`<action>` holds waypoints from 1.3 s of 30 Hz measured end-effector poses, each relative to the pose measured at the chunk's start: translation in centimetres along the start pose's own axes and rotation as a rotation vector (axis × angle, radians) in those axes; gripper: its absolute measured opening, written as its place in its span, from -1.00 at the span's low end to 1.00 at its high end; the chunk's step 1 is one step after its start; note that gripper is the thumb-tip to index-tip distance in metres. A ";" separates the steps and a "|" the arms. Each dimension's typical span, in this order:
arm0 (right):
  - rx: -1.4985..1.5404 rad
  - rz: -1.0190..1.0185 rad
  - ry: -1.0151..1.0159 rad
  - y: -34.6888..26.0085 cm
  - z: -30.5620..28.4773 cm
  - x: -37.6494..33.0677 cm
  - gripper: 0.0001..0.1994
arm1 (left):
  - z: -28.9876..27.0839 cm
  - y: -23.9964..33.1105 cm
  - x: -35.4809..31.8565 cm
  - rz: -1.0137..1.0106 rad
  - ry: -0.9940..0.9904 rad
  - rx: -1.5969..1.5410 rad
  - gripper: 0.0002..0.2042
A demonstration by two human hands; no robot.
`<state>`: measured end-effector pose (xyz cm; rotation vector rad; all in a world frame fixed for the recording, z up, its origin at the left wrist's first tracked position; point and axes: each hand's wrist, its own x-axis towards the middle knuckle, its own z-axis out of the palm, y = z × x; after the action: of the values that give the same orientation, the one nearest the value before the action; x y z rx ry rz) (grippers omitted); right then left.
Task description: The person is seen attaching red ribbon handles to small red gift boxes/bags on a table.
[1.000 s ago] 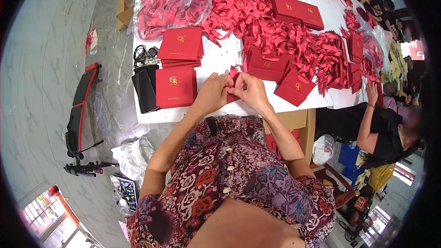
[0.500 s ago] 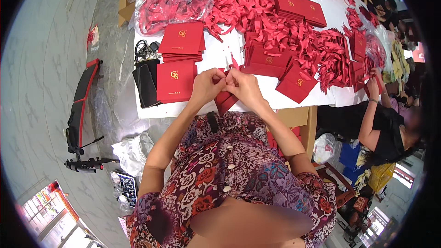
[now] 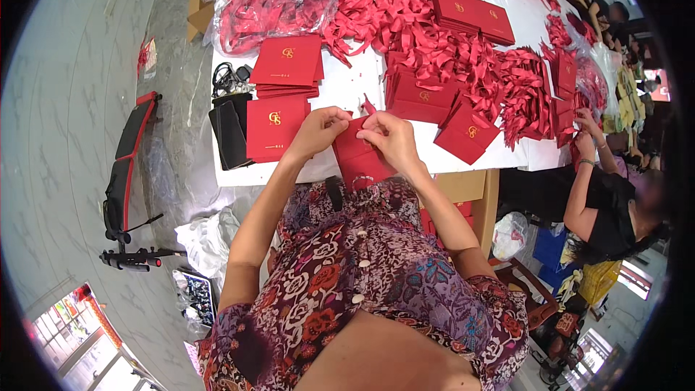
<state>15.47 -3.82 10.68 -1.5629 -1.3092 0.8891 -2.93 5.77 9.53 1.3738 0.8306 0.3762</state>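
Head view. Both hands have drawn back from the table (image 3: 347, 90) toward the body. The left hand (image 3: 318, 130) and right hand (image 3: 391, 137) now pinch the top edge of a red envelope (image 3: 358, 159) held upright at the table's near edge, a ribbon end (image 3: 368, 105) rising between them; earlier they worked a smaller ribbon piece. Left: two stacks of red envelopes with gold emblems (image 3: 279, 127), beside black pouches (image 3: 230, 130). Beyond: ribbon heap (image 3: 463, 58), clear bag (image 3: 268, 0) of ribbons. Right: a co-worker's hand (image 3: 583, 145).
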 end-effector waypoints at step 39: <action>0.306 0.147 -0.045 0.5 1.0 0.4 -0.85 | 1.8 0.8 -0.2 0.096 0.139 0.224 -0.85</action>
<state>14.86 -3.26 9.84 -1.4155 -1.0409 1.1637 -1.60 4.46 10.36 1.6134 0.9444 0.4684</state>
